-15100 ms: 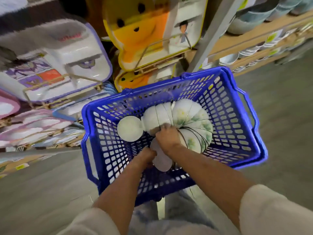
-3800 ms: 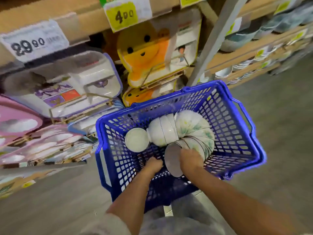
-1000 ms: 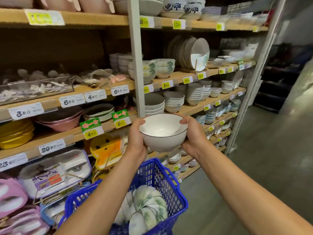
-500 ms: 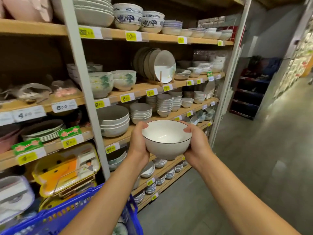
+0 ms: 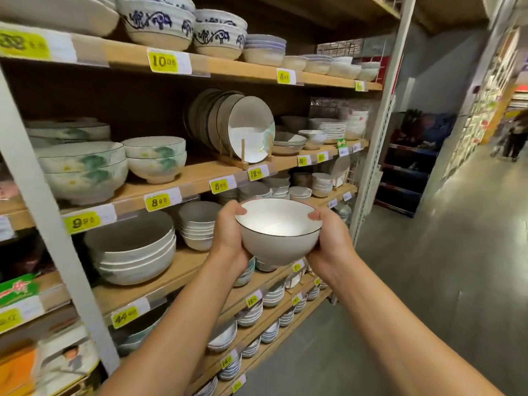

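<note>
I hold a white bowl (image 5: 278, 234) with a thin dark rim upright in front of me, at about chest height beside the shop shelves. My left hand (image 5: 228, 238) grips its left side, thumb over the rim. My right hand (image 5: 328, 242) grips its right side, thumb tip on the rim. The bowl looks empty inside. It hangs in the air just in front of a wooden shelf (image 5: 177, 270) of stacked bowls.
Wooden shelves at left carry stacked grey bowls (image 5: 131, 252), green-flowered bowls (image 5: 83, 170), upright plates (image 5: 243, 127) in a rack and yellow price tags. A white upright post (image 5: 374, 150) ends the shelving. Grey aisle floor (image 5: 443, 252) runs right; a person (image 5: 514, 138) stands far off.
The bowl was lifted out of the blue basket and is carried with both hands. My view has turned right along the shelves, and the basket has dropped out of sight.
</note>
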The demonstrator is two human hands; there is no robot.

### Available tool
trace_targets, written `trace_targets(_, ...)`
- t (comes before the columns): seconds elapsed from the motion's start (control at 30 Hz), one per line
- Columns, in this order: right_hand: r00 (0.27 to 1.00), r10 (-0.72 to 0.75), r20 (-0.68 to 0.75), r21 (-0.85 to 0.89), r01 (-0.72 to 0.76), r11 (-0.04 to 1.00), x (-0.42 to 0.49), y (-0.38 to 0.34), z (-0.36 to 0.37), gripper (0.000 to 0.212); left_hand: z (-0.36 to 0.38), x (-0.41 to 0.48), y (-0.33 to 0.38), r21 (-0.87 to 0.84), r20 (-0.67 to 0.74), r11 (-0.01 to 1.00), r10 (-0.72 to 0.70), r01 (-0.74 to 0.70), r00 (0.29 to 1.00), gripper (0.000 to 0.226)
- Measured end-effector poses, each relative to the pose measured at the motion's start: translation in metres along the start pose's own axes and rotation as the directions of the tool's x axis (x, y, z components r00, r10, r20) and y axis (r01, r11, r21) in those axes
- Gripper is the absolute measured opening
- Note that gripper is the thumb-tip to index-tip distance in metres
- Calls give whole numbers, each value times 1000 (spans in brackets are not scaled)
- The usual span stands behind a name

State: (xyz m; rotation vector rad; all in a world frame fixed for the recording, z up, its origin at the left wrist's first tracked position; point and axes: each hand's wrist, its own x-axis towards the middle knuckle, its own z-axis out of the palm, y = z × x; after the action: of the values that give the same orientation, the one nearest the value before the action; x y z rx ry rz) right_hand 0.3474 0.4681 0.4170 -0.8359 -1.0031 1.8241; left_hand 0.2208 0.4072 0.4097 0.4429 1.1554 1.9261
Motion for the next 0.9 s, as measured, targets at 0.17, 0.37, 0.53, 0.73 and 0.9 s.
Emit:
trace_targets(0.17,998,19,68,8,-19,1000,53,-15,16,39,11,41,12,-1,-70,998,60,-60,996,35)
trace_targets(0.37,966,114,233,-11,-114,993,109,-17,46,41,9,75,33,17,-206,987,162,-162,965,32)
trace_targets(0.53,899,179,399,-44,-177,983,148,-23,81,35,8,92,57,28,-378,969,237,-245,895,45)
trace_targets(0.73,765,236,600,-120,-206,971,177,-35,132,22,9,99,89,56,-543,900,391,-433,743,25)
trace_targets(0.9,714,44,698,-4,-57,998,172,-22,156,21,12,100,109,50,-633,847,436,-529,639,24)
